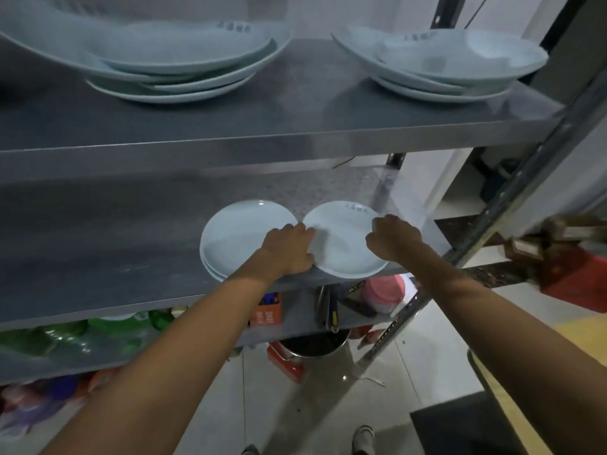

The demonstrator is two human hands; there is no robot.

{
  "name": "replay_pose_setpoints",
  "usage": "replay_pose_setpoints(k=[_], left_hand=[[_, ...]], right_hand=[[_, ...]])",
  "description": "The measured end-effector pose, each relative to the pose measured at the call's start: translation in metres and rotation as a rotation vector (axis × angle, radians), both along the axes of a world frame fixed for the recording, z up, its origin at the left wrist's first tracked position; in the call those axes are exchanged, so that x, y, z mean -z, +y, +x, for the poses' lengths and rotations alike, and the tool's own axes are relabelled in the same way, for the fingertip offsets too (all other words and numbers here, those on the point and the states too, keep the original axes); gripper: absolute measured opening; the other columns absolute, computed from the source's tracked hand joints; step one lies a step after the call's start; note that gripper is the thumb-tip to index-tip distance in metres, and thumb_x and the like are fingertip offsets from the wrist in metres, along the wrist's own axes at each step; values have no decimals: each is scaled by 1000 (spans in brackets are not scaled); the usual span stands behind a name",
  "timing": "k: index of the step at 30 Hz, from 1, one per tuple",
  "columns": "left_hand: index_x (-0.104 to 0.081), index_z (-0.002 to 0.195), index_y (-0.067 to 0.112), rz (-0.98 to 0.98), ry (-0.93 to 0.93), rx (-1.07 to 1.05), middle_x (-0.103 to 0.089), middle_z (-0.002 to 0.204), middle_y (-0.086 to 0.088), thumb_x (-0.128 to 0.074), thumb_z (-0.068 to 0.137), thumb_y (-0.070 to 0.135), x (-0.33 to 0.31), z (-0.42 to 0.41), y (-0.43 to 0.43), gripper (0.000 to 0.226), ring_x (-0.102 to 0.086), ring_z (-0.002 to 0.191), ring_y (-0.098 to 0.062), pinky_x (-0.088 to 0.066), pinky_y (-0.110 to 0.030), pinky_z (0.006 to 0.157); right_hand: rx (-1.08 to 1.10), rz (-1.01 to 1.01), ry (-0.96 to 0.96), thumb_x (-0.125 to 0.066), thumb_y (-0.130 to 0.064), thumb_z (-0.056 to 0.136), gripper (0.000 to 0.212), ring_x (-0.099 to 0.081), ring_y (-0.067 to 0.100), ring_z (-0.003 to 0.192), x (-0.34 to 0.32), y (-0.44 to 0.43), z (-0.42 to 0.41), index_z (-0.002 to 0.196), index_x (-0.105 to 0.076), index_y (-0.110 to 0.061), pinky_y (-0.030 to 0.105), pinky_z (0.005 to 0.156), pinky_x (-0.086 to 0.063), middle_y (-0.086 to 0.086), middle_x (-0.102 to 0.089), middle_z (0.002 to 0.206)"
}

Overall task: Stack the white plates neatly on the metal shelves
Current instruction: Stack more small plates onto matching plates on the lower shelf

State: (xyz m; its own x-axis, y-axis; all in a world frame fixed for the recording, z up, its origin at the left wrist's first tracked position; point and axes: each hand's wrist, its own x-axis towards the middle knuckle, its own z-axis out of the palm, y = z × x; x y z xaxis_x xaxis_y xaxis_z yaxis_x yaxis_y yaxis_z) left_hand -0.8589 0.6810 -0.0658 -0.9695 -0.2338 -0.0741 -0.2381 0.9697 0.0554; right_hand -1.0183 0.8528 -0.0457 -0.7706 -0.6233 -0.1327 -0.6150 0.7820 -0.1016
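Two lots of white plates sit side by side near the front edge of the middle metal shelf (98, 257). The left lot is a short stack of plates (236, 231). The right one is a single white plate (341, 238) with small print near its far rim. My left hand (290, 249) grips the left edge of the right plate, between the two lots. My right hand (392, 236) grips the same plate's right rim. On the top shelf (295, 123) stand two untidy stacks of larger white plates (184, 60) (453, 64).
The shelf's slotted upright post (512, 192) runs diagonally at right. Below are green bottles (82, 336), an orange box (266, 313), a pink container (382, 293) and a metal pot (312, 346) on the tiled floor. A red object (574, 277) sits at far right.
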Motion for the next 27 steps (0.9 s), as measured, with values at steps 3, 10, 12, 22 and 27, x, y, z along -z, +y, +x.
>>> replay_pose_setpoints(k=[3,10,12,22,27], left_hand=[[-45,124,14,-43,2,-107,-50,121,-11,-48,84,37,14,-8,6,46,-50,106,-30,-46,-44,82],[-45,126,12,-152,-31,-162,-45,132,-11,-50,82,43,24,-39,22,54,-44,117,-28,-43,-42,91],[-45,128,13,-157,-26,-151,-45,133,-9,-49,83,41,30,-42,31,54,-45,117,-27,-43,-41,90],[-2,149,18,-82,23,-441,-10,155,-21,-37,92,52,52,-11,23,74,-20,138,-43,-28,-55,109],[-22,141,19,-165,-3,-419,-29,143,-19,-34,93,48,58,12,22,58,-34,129,-36,-42,-53,96]], right_hand=[[-48,-2,-37,-44,-29,81,22,-56,23,80,5,9,-33,94,-53,-15,34,72,-49,3,-54,91],[-103,-41,-183,-45,-26,88,38,-57,26,101,15,24,-77,123,-51,-13,39,86,-50,8,-55,117],[-97,-53,-200,-45,-25,88,40,-57,27,104,19,26,-82,126,-51,-12,41,89,-51,8,-54,120],[-109,-102,-186,-45,-24,87,38,-53,29,106,25,14,-77,122,-51,-11,38,83,-48,9,-47,119],[-91,-93,-153,-45,-24,86,40,-52,28,107,24,8,-73,123,-51,-11,39,84,-50,8,-48,118]])
